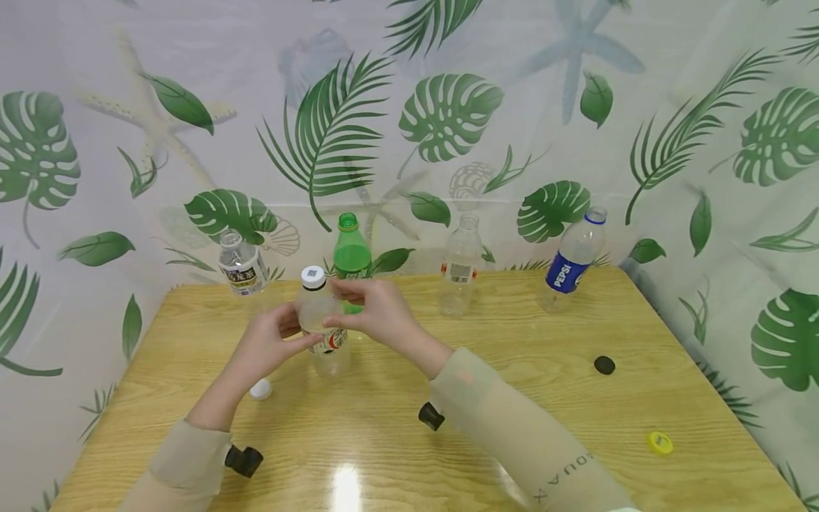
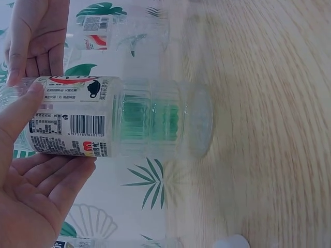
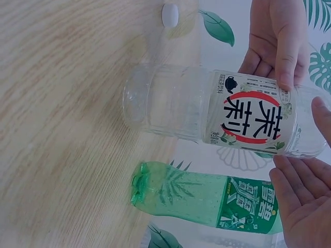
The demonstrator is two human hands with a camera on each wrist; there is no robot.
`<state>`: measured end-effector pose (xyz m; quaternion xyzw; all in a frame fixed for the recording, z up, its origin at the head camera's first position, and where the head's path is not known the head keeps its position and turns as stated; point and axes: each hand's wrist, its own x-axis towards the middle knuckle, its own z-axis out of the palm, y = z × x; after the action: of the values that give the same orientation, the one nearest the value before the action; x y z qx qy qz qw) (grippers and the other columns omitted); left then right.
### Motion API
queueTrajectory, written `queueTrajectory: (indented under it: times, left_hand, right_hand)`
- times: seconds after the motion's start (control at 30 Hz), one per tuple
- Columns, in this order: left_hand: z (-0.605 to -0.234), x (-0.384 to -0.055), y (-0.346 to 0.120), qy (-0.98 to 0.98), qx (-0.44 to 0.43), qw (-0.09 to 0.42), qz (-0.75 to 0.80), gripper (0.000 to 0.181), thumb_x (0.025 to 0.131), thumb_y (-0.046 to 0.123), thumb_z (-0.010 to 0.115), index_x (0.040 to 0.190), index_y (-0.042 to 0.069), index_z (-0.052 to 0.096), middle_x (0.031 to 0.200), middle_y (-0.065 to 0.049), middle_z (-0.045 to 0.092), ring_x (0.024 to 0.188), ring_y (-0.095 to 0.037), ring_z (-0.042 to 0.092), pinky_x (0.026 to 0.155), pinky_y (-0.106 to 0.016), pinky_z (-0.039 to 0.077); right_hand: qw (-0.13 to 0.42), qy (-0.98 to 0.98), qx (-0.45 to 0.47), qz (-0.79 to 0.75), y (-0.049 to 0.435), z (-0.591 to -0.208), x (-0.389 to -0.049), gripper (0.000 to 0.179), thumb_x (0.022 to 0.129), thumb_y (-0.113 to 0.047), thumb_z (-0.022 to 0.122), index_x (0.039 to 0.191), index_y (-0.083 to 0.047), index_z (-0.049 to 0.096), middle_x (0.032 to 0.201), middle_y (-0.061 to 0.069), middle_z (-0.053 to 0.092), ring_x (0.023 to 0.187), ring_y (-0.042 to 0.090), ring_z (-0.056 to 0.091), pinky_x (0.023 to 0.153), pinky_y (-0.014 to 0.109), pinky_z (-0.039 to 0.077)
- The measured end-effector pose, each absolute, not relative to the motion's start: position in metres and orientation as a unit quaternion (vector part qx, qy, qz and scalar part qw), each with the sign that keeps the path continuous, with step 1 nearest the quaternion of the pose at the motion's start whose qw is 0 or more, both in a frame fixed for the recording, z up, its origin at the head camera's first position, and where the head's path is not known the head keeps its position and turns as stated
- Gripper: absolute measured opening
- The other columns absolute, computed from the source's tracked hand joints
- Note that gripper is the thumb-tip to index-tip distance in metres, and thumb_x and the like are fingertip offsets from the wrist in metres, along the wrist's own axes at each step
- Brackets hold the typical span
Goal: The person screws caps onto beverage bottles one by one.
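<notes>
An upright clear plastic tea bottle (image 1: 331, 360) wears a white cap (image 1: 313, 277) and a white label with red and black print. My left hand (image 1: 267, 343) grips its side at the label, thumb in front and fingers around the back. Higher up, near the shoulder, my right hand (image 1: 377, 313) holds the same bottle between thumb and fingers. The right wrist view shows the label (image 3: 248, 114) between both hands. Just behind stands a green bottle (image 1: 352, 256) without a cap, partly hidden by the right hand. A loose white cap (image 1: 260, 389) lies near my left wrist.
Uncapped bottles stand along the table's back: a clear labelled one (image 1: 243, 270) at left, another clear one (image 1: 457, 270) right of centre, and a Pepsi bottle (image 1: 569, 267) at right. A black cap (image 1: 604, 365) and a yellow cap (image 1: 660, 442) lie on the right side.
</notes>
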<state>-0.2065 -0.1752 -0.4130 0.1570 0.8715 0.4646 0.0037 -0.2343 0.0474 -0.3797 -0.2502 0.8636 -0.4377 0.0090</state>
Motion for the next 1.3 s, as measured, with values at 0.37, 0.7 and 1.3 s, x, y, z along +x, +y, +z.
queueTrajectory:
  times: [0.37, 0.7, 1.3]
  left_hand:
    - [-0.4134, -0.2067, -0.1769, 0.871, 0.158, 0.009, 0.466, 0.053, 0.097, 0.017, 0.080, 0.139, -0.009, 0.060, 0.134, -0.031, 0.069, 0.121, -0.045, 0.071, 0.103, -0.055, 0.059]
    - [-0.4116, -0.2065, -0.1771, 0.873, 0.150, 0.018, 0.464, 0.054, 0.097, 0.017, 0.080, 0.140, -0.009, 0.060, 0.135, -0.031, 0.068, 0.124, -0.047, 0.069, 0.106, -0.057, 0.057]
    - [-0.4086, -0.2059, -0.1783, 0.884, 0.155, 0.025, 0.441, 0.059, 0.096, 0.019, 0.080, 0.142, -0.009, 0.057, 0.137, -0.030, 0.067, 0.129, -0.048, 0.066, 0.111, -0.056, 0.054]
  right_hand:
    - [0.014, 0.864, -0.251, -0.437, 0.0472, -0.3797, -0.2336, 0.066, 0.087, -0.021, 0.090, 0.146, -0.005, 0.063, 0.138, 0.015, 0.072, 0.124, 0.030, 0.073, 0.106, 0.040, 0.059]
    - [0.015, 0.868, -0.262, -0.421, 0.0470, -0.3762, -0.2326, 0.066, 0.088, -0.020, 0.089, 0.146, -0.003, 0.062, 0.137, 0.016, 0.072, 0.124, 0.030, 0.072, 0.106, 0.040, 0.059]
    - [0.048, 0.873, -0.242, -0.420, 0.0518, -0.3710, -0.2302, 0.076, 0.088, -0.022, 0.090, 0.153, -0.004, 0.055, 0.149, 0.014, 0.065, 0.133, 0.029, 0.067, 0.113, 0.040, 0.055]
